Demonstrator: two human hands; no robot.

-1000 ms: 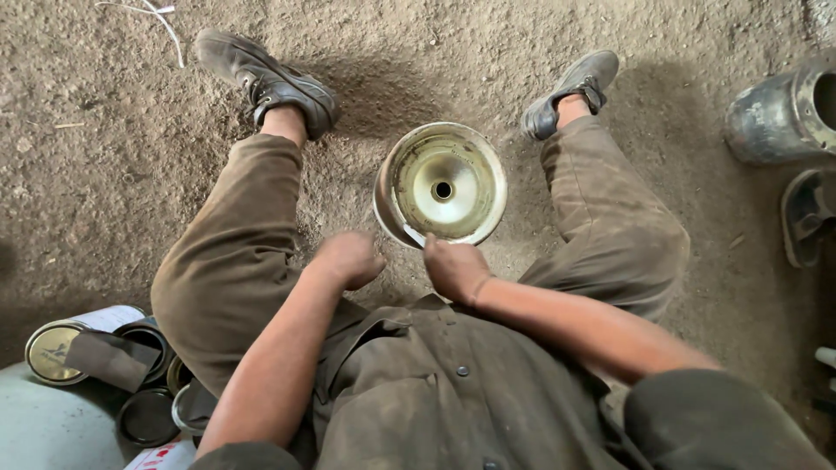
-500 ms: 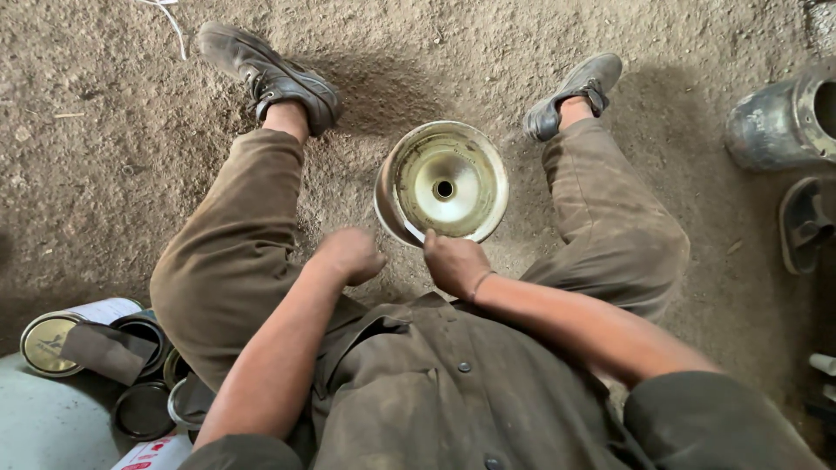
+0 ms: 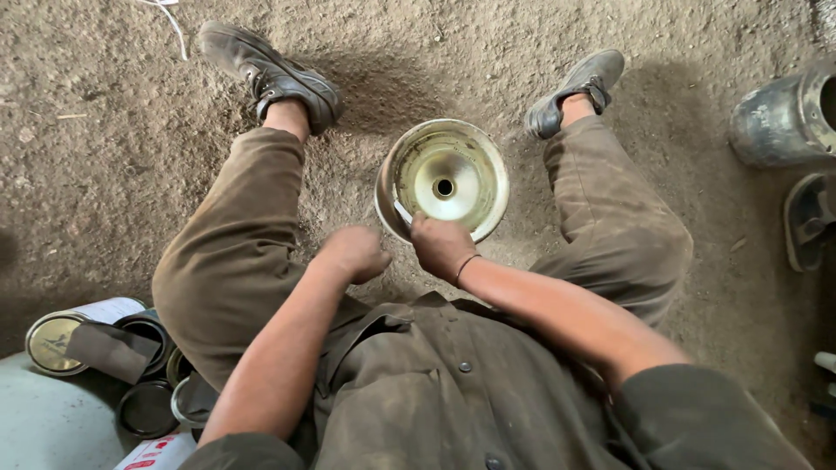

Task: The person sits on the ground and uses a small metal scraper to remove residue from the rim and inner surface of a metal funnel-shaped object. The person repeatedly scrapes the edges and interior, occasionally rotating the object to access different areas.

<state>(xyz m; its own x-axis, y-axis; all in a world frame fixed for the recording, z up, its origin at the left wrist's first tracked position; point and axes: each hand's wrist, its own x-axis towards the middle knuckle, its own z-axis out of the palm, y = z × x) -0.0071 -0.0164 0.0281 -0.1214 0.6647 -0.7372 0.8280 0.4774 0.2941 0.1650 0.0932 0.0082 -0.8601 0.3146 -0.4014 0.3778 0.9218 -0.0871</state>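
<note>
— While I look straight down from the head camera, what sits nearest at the lower left?
— I see a cluster of round tins (image 3: 144,383): one lies on its side with a pale paper label and a brassy lid facing out, and darker open ones sit beside it. A white package with red print (image 3: 157,454) pokes in at the bottom edge.
— And the hands?
— I see the left hand (image 3: 353,254) curled into a loose fist above the dirt floor (image 3: 104,148), fingers together, holding nothing that I can make out. The right hand (image 3: 441,246) has its fingers clamped on the near rim of the round metal dish (image 3: 446,178).
— Where is that dish?
— It stands tilted on the floor between the knees, its hollow with the centre hole facing up. Farther right lies a grey metal canister (image 3: 784,117).
</note>
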